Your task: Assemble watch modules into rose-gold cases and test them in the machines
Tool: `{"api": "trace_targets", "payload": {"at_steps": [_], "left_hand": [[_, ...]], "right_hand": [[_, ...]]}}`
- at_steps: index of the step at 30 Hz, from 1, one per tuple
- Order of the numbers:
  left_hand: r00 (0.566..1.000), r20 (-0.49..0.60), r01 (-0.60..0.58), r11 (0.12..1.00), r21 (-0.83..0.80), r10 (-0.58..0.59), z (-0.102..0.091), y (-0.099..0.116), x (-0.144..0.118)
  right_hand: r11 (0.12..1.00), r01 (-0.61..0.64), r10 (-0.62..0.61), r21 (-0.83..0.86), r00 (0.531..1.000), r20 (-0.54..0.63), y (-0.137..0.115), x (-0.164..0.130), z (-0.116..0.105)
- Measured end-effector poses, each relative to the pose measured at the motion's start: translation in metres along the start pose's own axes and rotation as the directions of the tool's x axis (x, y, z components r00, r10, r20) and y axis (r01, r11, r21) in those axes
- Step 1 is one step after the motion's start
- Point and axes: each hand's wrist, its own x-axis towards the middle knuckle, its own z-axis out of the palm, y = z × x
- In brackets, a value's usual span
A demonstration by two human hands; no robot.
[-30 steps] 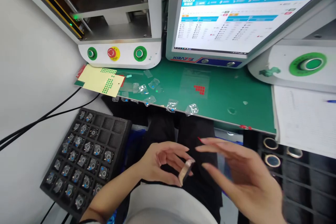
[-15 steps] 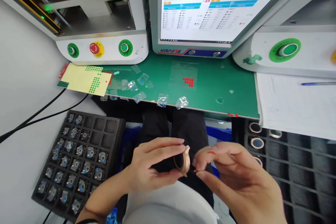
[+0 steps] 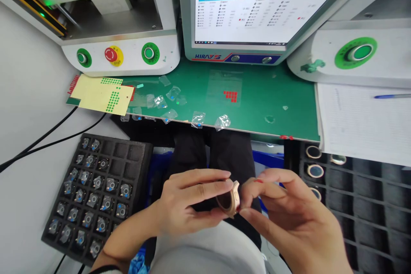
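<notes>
My left hand (image 3: 189,199) grips a rose-gold watch case (image 3: 236,199) by its rim, over my lap, with the dark round face turned left and the side edge towards my right hand. My right hand (image 3: 289,214) pinches a tiny red sticker (image 3: 238,209) between thumb and index finger, right at the lower side edge of the case. Whether the sticker touches the case is too small to tell. Another thin red strip (image 3: 258,180) clings to a finger of that hand.
A black foam tray (image 3: 141,154) of film-wrapped watch parts lies left; another tray (image 3: 372,209) with several gold cases lies right. On the green bench (image 3: 257,94) are red stickers (image 3: 230,96), clear film scraps and yellow sticker sheets (image 3: 105,94). Behind stand a monitor (image 3: 240,13) and button-fitted machines (image 3: 128,58).
The watch case has shifted slightly right, closing the gap to my right fingertips. The red sticker is now at the case's edge. The whole view has tilted a little downward.
</notes>
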Motion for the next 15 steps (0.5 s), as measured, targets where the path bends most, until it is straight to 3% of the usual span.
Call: {"api": "trace_targets", "payload": {"at_steps": [4, 8, 11, 13, 15], "left_hand": [[1.0, -0.009, -0.011, 1.0, -0.025, 0.011, 0.0, -0.001, 0.002], [1.0, 0.013, -0.019, 0.995, -0.099, 0.02, -0.003, -0.005, 0.001], [0.998, 0.052, 0.036, 0.963, -0.269, -0.023, -0.002, -0.012, -0.002], [0.994, 0.08, 0.106, 0.887, -0.449, -0.078, 0.001, -0.016, -0.005], [0.971, 0.146, 0.236, 0.717, -0.656, -0.187, 0.006, -0.018, -0.006]], "right_hand": [[0.999, -0.007, 0.006, 0.053, 1.0, 0.028, 0.006, 0.002, -0.004], [0.934, -0.234, 0.211, 0.269, 0.971, 0.11, 0.014, 0.008, -0.006], [0.875, -0.302, 0.242, 0.378, 0.95, 0.199, 0.025, 0.013, -0.002], [0.883, -0.283, 0.234, 0.375, 0.957, 0.171, 0.031, 0.014, 0.003], [0.914, -0.205, 0.187, 0.349, 0.979, 0.086, 0.036, 0.013, 0.008]]}}
